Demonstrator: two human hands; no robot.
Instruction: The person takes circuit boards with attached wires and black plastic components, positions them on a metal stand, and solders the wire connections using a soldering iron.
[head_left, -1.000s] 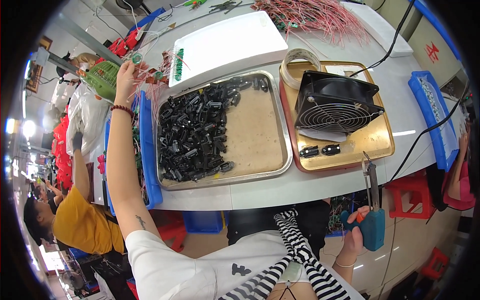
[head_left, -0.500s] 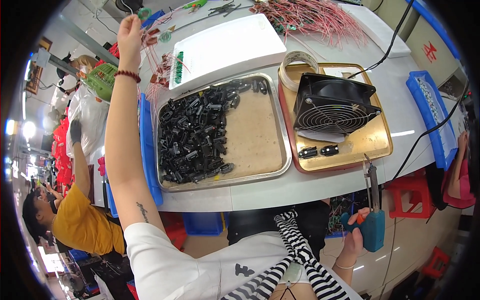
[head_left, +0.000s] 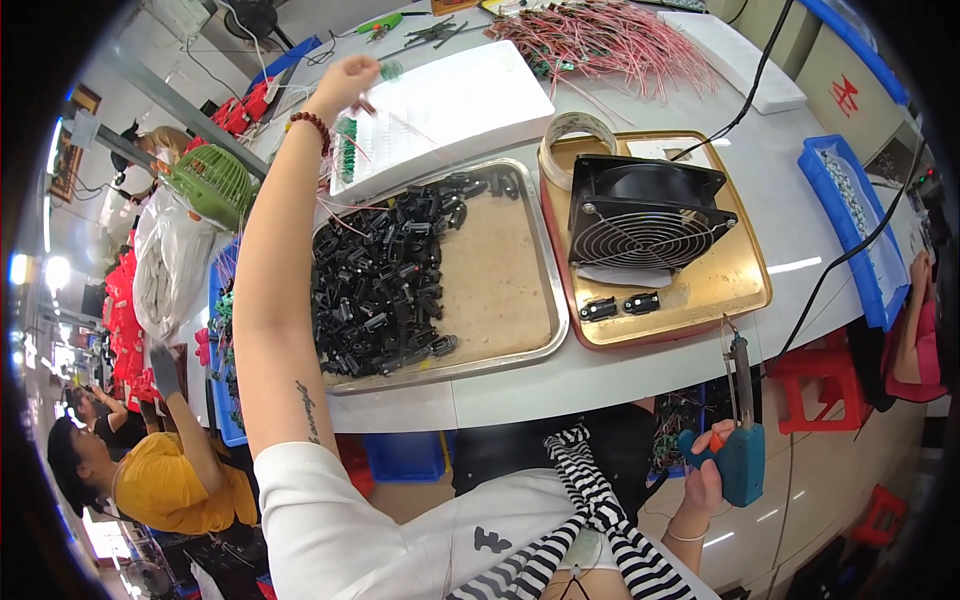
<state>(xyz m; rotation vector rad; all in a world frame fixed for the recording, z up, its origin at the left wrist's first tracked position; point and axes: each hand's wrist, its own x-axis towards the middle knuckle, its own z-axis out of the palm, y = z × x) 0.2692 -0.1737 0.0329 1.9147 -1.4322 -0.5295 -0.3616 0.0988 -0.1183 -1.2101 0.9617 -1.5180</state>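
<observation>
My left hand (head_left: 343, 84) is raised over the left part of a white foam board (head_left: 465, 100), its fingers pinched together. A small green thing (head_left: 391, 70), smeared by motion, shows at the fingertips, with thin reddish wires below. I cannot make out what exactly the fingers hold. Small green pieces (head_left: 347, 150) stand in a row along the board's left edge. Low at the right, my right hand (head_left: 706, 470) is wrapped round a teal soldering gun (head_left: 743, 465), its metal tip pointing up beside the table's front edge.
A metal tray (head_left: 556, 300) holds a heap of black plastic housings (head_left: 380, 270). Right of it, a gold tray (head_left: 730, 290) carries a black fan (head_left: 650, 215), a tape roll (head_left: 553, 155) and two housings (head_left: 620, 307). Red wires (head_left: 610, 40) lie behind; a black cable (head_left: 850, 265) hangs at right.
My left hand has moved right and slightly down, from the far left to over the white board. My right hand and the soldering gun have stayed nearly in place.
</observation>
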